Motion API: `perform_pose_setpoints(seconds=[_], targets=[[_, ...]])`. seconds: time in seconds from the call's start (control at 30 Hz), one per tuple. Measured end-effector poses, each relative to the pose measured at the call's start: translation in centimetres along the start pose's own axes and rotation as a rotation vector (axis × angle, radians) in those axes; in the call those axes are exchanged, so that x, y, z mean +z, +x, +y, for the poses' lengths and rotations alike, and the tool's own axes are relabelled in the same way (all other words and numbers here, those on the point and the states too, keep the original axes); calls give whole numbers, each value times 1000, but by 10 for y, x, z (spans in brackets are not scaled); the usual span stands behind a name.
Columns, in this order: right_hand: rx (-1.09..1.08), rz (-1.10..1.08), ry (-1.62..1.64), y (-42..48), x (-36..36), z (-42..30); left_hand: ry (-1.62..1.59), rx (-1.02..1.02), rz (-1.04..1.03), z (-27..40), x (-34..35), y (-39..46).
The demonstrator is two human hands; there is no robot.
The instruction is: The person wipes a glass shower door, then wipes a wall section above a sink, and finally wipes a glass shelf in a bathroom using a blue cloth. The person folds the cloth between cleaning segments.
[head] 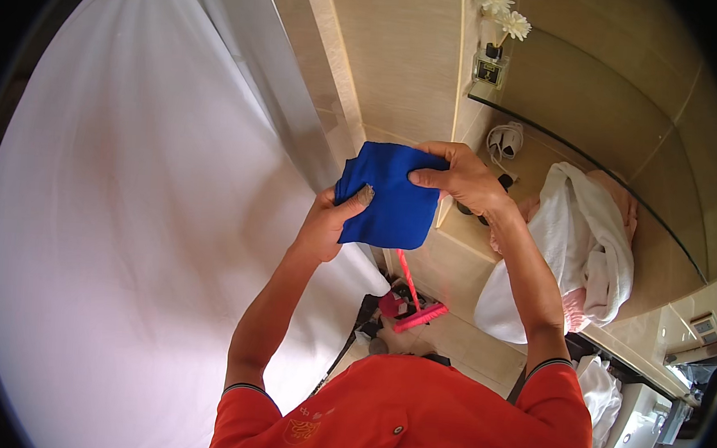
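Observation:
A folded blue cloth is held up in front of me between both hands. My left hand grips its left edge, the thumb on top and the thumb's tip covered by something greyish. At the upper right corner, my right hand pinches the cloth with the thumb on top and the fingers behind it. Several layers show along the cloth's left side. Most of the fingers are hidden behind it.
A white curtain hangs at the left. Below the cloth, a pink broom stands on the tiled floor. A glass shelf bears a bottle with white flowers. White towels lie at the right, above a washbasin.

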State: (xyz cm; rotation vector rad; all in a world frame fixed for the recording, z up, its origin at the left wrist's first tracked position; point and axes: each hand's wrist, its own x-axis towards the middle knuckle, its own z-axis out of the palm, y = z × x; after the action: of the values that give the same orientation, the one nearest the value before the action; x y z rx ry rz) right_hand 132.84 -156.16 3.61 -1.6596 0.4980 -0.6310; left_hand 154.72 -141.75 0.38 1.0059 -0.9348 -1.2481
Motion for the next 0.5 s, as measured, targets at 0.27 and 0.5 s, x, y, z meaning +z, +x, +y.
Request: perform_pose_setpoints(seconds=[0.27, 0.5], targets=[[-327, 497, -199, -11, 83, 47, 229, 29, 34, 47, -23, -1], [-656, 524, -52, 7, 111, 60, 753, 223, -169, 108, 10, 4]])
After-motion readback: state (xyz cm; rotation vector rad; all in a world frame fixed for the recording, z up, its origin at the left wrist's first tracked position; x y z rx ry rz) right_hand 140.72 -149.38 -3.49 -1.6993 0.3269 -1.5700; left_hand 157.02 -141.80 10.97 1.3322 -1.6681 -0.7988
